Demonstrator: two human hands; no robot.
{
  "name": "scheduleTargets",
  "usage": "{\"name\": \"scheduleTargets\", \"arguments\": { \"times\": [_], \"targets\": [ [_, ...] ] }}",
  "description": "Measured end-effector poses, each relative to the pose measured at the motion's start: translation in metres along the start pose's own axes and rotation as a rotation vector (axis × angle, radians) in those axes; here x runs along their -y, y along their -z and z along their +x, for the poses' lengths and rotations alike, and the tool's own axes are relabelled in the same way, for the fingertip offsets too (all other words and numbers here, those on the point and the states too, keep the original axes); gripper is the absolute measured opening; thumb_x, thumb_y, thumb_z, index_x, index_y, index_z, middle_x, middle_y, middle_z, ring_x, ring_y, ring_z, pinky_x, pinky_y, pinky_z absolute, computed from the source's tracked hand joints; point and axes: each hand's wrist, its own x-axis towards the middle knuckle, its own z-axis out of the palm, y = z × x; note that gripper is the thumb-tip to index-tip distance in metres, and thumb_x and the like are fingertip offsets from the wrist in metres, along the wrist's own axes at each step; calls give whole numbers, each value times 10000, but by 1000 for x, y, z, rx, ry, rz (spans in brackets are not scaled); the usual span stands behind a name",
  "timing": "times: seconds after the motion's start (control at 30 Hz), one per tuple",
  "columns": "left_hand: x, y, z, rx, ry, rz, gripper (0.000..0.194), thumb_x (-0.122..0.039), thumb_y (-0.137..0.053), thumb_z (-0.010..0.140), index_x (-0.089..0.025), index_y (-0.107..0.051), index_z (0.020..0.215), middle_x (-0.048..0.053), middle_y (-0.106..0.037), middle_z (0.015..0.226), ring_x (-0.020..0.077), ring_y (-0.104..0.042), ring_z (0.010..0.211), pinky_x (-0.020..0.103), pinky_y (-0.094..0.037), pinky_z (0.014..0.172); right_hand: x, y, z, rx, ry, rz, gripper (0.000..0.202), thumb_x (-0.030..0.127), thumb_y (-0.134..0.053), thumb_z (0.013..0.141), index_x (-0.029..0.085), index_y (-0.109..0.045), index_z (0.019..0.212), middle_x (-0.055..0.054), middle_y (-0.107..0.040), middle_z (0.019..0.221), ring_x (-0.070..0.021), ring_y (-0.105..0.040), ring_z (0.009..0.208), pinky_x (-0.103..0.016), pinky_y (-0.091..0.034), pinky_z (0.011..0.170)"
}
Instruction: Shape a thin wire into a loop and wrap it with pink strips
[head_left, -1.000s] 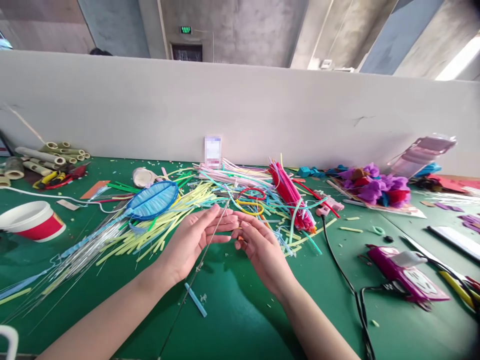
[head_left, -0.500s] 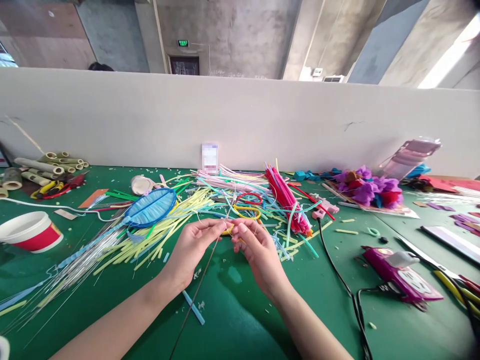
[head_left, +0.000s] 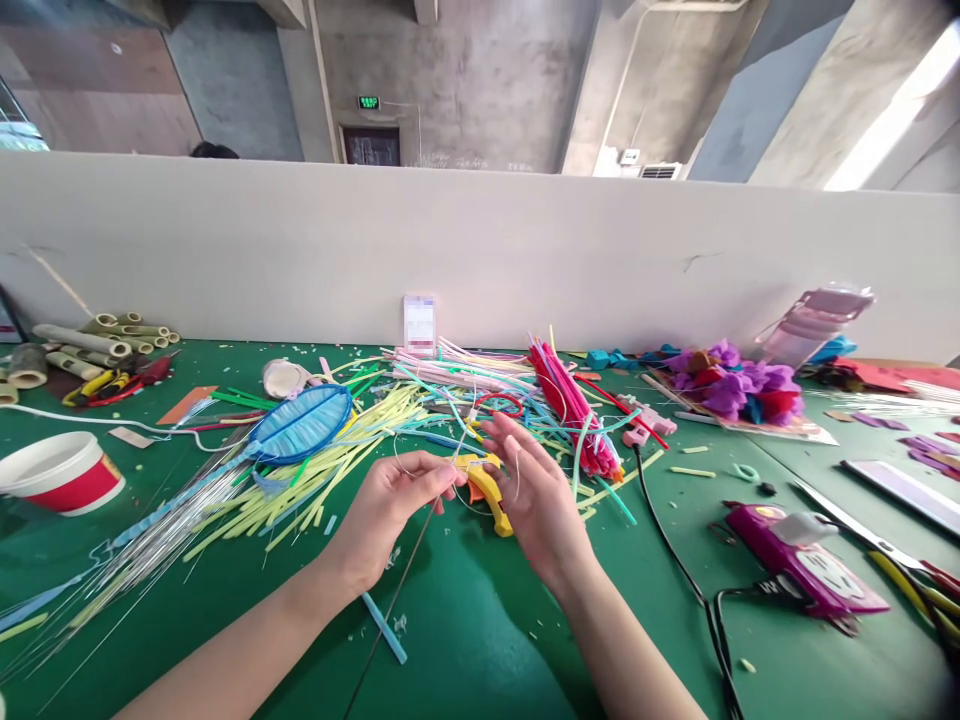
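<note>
My left hand (head_left: pixel 409 505) is closed, thumb and forefinger pinching a thin dark wire (head_left: pixel 405 575) that runs down toward the table's front edge. A pale strand rises from the pinch, and fine loops curve around it. My right hand (head_left: pixel 536 490) is held up beside it with fingers apart. A thin white strand passes by its fingers; I cannot tell whether it touches them. Between and behind the hands lies a yellow tool with a curved handle (head_left: pixel 493 495), partly hidden. Just beyond it are a red loop (head_left: pixel 501 403) and scattered pale strips.
Yellow strips (head_left: pixel 375 425), a blue oval fan shape (head_left: pixel 300 425) and a paper cup (head_left: pixel 64 475) are on the left. Pink stems (head_left: pixel 570 410) lie beyond my right hand. Right are a purple power strip (head_left: pixel 799 560), black cables, scissors (head_left: pixel 855 520) and purple flowers (head_left: pixel 739 385).
My right hand has let go at the pinch point and moved up and right, its fingers spreading. The yellow tool shows more fully. My left hand keeps its pinch; the view has tilted slightly up.
</note>
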Motion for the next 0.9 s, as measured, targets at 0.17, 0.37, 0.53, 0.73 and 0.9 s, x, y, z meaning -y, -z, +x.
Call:
{"name": "scheduleTargets", "arguments": {
  "times": [0.17, 0.37, 0.53, 0.73, 0.9],
  "targets": [
    [-4, -3, -8, 205, 54, -137, 188, -350, -760, 805, -175, -780, 739, 53, -689, 791, 128, -543, 662, 244, -439, 623, 4, -5, -3, 209, -70, -17, 340, 300, -728, 823, 240, -722, 1157, -68, -652, 1252, -171, -596, 979, -274, -488, 825],
    [-3, -2, -11, 308, 111, -217, 209, -362, -770, 798, -164, -775, 732, 50, -666, 765, 122, -559, 654, 241, -444, 633, 19, -12, -17, 256, 37, -269, 383, 302, -775, 797, 284, -704, 1173, -25, -675, 1064, -139, -593, 794, -271, -496, 724],
    [0, 1, -8, 295, 132, -352, 232, -377, -809, 753, -156, -757, 701, 40, -659, 737, 120, -563, 636, 230, -450, 591, 24, -11, -28, 307, 35, -423, 173, 379, -747, 829, 216, -764, 887, -30, -704, 856, -154, -624, 795, -270, -496, 731],
    [3, 6, -7, 330, 166, -410, 231, -363, -796, 770, -155, -735, 690, 38, -662, 745, 125, -572, 635, 240, -444, 589, 24, -11, -28, 288, 83, -535, 217, 396, -722, 850, 257, -775, 1008, -47, -699, 992, -174, -633, 900, -285, -505, 785],
    [4, 6, -7, 339, 199, -368, 281, -403, -823, 729, -146, -735, 658, 27, -617, 648, 129, -563, 608, 244, -447, 594, 24, -24, -24, 416, 62, -451, 159, 381, -753, 812, 227, -774, 845, -34, -636, 886, -171, -631, 794, -303, -545, 688]
  ]
}}
